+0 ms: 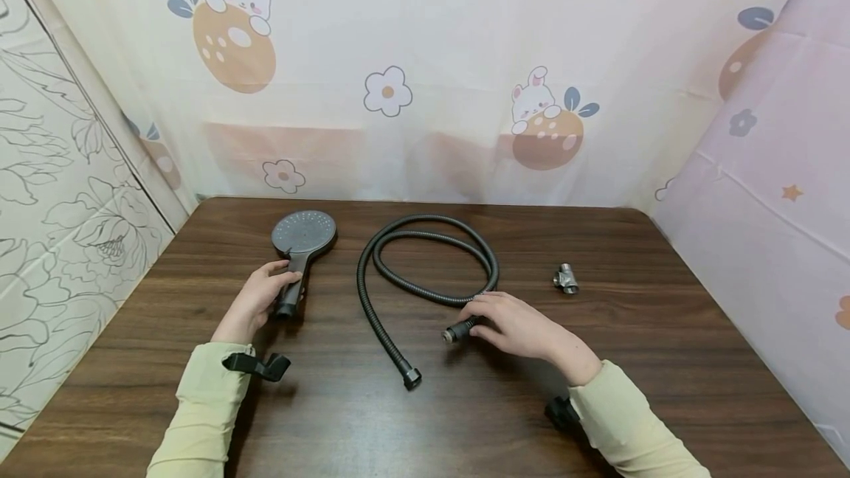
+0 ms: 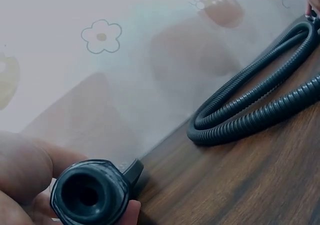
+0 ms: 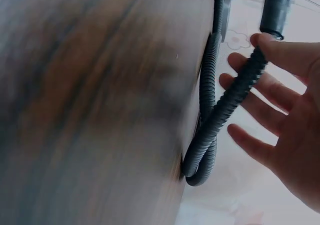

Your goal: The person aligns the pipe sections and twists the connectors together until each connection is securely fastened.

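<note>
On the left side of the table, my left hand [image 1: 255, 301] grips the handle of a dark grey shower head [image 1: 304, 233], its round spray face turned up. The left wrist view looks straight at the open round end of the handle [image 2: 111, 197]. A dark ribbed shower hose [image 1: 378, 323] lies looped in the middle. My right hand [image 1: 514, 327] pinches it just behind one end, between thumb and fingers. In the right wrist view that end fitting [image 3: 274, 15] is raised off the table, and the other fingers spread behind the hose. The hose's other end, a hex nut [image 1: 412, 378], lies toward the front.
A small chrome tee-shaped fitting [image 1: 566, 279] lies right of the hose. The brown wooden table [image 1: 664, 301] meets a printed curtain [image 1: 438, 35] at the back. Black straps [image 1: 255, 366] sit on the wrists.
</note>
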Demonstrator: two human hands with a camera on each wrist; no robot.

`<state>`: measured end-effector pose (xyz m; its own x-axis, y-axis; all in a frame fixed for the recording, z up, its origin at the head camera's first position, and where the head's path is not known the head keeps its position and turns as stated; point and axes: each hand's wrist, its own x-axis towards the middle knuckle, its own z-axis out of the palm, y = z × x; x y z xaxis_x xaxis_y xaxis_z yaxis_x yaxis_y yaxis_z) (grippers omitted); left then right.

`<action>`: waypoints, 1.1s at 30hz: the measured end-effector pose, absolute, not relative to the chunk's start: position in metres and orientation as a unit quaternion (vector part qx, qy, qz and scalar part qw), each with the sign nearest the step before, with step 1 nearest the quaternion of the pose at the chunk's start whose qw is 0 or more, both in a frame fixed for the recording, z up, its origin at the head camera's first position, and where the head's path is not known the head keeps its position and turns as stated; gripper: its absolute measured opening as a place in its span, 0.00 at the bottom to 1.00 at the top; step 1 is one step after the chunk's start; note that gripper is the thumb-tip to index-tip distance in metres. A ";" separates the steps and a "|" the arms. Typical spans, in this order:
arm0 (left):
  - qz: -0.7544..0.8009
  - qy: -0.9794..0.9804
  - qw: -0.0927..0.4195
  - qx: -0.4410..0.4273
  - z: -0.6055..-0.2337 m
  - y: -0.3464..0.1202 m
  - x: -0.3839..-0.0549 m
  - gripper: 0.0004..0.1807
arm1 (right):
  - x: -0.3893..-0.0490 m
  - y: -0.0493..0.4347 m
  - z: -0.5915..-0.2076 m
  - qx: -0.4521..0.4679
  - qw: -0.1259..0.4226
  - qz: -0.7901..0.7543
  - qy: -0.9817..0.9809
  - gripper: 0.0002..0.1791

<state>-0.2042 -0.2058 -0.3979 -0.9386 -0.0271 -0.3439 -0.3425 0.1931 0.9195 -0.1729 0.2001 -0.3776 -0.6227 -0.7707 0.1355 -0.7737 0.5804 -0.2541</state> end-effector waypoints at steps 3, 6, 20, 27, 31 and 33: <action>0.635 0.752 0.132 -0.116 -0.397 -0.207 -0.205 0.36 | -0.173 0.199 -0.376 0.419 -0.007 0.168 -0.892 0.10; 0.659 0.731 0.138 -0.110 -0.397 -0.208 -0.206 0.37 | -0.173 0.197 -0.375 0.406 -0.026 0.197 -0.892 0.10; 0.705 0.683 0.164 -0.097 -0.399 -0.212 -0.207 0.40 | -0.178 0.194 -0.378 0.378 -0.079 0.354 -0.852 0.13; 0.719 0.666 0.177 -0.097 -0.401 -0.213 -0.208 0.40 | -0.180 0.193 -0.380 0.363 -0.109 0.396 -0.837 0.15; 0.724 0.659 0.179 -0.097 -0.401 -0.212 -0.208 0.40 | -0.181 0.191 -0.381 0.353 -0.123 0.406 -0.834 0.15; 0.725 0.658 0.177 -0.096 -0.400 -0.212 -0.208 0.40 | -0.181 0.190 -0.382 0.348 -0.125 0.409 -0.834 0.15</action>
